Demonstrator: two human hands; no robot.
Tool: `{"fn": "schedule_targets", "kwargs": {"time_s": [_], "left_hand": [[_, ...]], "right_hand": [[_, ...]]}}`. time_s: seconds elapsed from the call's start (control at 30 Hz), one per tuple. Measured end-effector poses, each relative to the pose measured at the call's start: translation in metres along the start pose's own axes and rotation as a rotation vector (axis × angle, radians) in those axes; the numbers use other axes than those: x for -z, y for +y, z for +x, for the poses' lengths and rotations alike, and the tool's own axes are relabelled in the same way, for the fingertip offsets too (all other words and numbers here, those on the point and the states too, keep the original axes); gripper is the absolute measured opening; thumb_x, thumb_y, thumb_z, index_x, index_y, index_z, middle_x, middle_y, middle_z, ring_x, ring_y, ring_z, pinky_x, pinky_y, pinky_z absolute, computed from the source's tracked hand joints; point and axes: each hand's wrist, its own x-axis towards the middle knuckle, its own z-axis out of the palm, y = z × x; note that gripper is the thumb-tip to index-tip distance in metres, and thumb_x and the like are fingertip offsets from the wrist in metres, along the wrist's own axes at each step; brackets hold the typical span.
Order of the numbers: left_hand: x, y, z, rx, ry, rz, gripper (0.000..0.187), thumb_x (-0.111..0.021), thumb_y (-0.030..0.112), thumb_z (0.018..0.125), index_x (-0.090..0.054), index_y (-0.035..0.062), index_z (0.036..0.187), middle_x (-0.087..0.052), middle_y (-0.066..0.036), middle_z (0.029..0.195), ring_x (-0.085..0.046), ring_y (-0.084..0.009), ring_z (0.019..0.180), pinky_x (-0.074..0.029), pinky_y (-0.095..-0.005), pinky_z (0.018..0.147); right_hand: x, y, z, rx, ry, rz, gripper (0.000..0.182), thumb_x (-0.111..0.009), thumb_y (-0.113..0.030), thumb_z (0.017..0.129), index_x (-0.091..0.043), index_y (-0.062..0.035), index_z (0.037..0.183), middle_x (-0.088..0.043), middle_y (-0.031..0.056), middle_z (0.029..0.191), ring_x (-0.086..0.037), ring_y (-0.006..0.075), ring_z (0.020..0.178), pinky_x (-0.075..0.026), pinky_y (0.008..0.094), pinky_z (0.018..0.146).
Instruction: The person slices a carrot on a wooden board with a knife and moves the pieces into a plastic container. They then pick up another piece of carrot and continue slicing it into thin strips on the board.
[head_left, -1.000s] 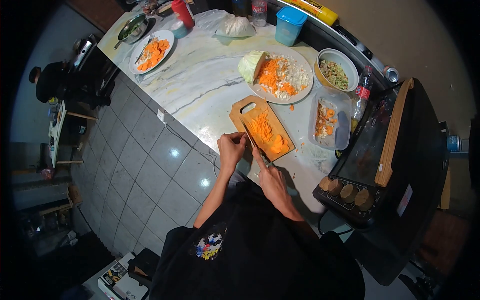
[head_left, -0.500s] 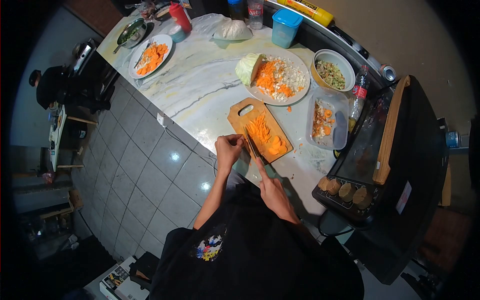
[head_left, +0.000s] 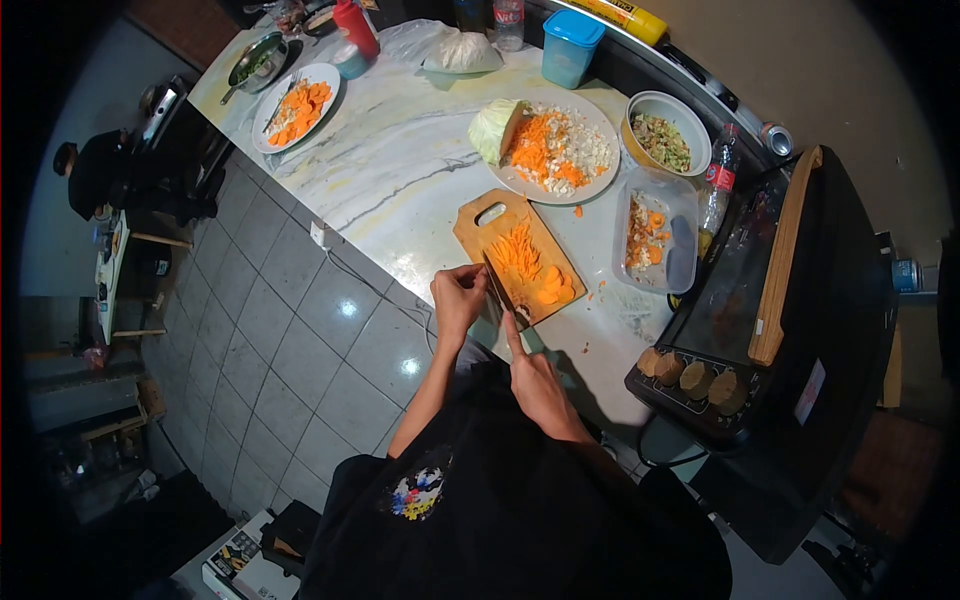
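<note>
At the near edge of the tabletop (head_left: 400, 170), the left hand (head_left: 457, 300) rests with fingers curled at the near end of the wooden cutting board (head_left: 480, 228). Just right, the right hand (head_left: 535, 378) has its fingers wrapped round a knife (head_left: 500, 290), the blade lying beside shredded carrot (head_left: 517, 255) and carrot slices (head_left: 555, 293).

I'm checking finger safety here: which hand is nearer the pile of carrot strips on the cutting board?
The left hand. It rests at the board's near corner, just below the carrot strips. The right hand sits farther back off the board, gripping the knife handle.
</note>
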Motion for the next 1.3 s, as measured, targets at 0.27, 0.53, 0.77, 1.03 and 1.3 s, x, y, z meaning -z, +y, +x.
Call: {"fn": "schedule_targets", "kwargs": {"time_s": [0.27, 0.53, 0.77, 1.03, 1.3], "left_hand": [[0.001, 0.002, 0.001, -0.043, 0.017, 0.012, 0.019, -0.07, 0.011, 0.082, -0.073, -0.0052, 0.092, -0.071, -0.019, 0.074, -0.071, -0.0195, 0.065, -0.054, -0.0311, 0.063], [0.006, 0.003, 0.001, 0.038, -0.095, -0.041, 0.02, -0.069, 0.008, 0.083, -0.073, -0.0051, 0.097, -0.072, -0.019, 0.079, -0.072, -0.0201, 0.069, -0.055, -0.0306, 0.065], [0.012, -0.002, 0.002, -0.113, -0.128, 0.088, 0.021, -0.072, 0.01, 0.08, -0.074, -0.0015, 0.098, -0.074, -0.016, 0.091, -0.073, -0.023, 0.081, -0.055, -0.0332, 0.077], [0.016, 0.001, 0.024, -0.234, -0.22, 0.165, 0.022, -0.072, 0.01, 0.081, -0.073, -0.0018, 0.099, -0.073, -0.017, 0.091, -0.073, -0.0254, 0.08, -0.055, -0.0344, 0.077], [0.024, 0.006, 0.059, -0.299, -0.532, 0.029, 0.026, -0.072, 0.005, 0.083, -0.067, -0.0048, 0.107, -0.07, -0.009, 0.077, -0.069, -0.0167, 0.067, -0.054, -0.0292, 0.065]], "right_hand": [[-0.004, 0.005, 0.028, 0.048, 0.068, -0.219, 0.084, -0.048, 0.006, 0.083, -0.012, -0.0156, 0.155, -0.062, 0.0283, 0.075, -0.063, 0.0472, 0.07, -0.05, 0.0549, 0.065], [0.01, 0.018, 0.031, 0.174, 0.169, 0.006, 0.078, -0.049, 0.005, 0.083, -0.023, -0.0175, 0.153, -0.056, 0.0288, 0.066, -0.061, 0.0445, 0.066, -0.045, 0.0526, 0.063], [0.029, 0.008, 0.014, 0.025, 0.094, 0.107, 0.071, -0.048, 0.001, 0.087, -0.023, -0.0149, 0.153, -0.061, 0.032, 0.083, -0.061, 0.0479, 0.081, -0.045, 0.0537, 0.069], [0.024, 0.01, 0.002, -0.078, 0.144, 0.135, 0.071, -0.048, -0.001, 0.089, -0.027, -0.0243, 0.152, -0.063, 0.0277, 0.088, -0.061, 0.0462, 0.081, -0.045, 0.0533, 0.077], [0.013, -0.012, 0.015, -0.104, 0.354, 0.264, 0.072, -0.047, 0.003, 0.088, -0.03, -0.0242, 0.152, -0.056, 0.0198, 0.077, -0.058, 0.0367, 0.067, -0.048, 0.0417, 0.07]]}}
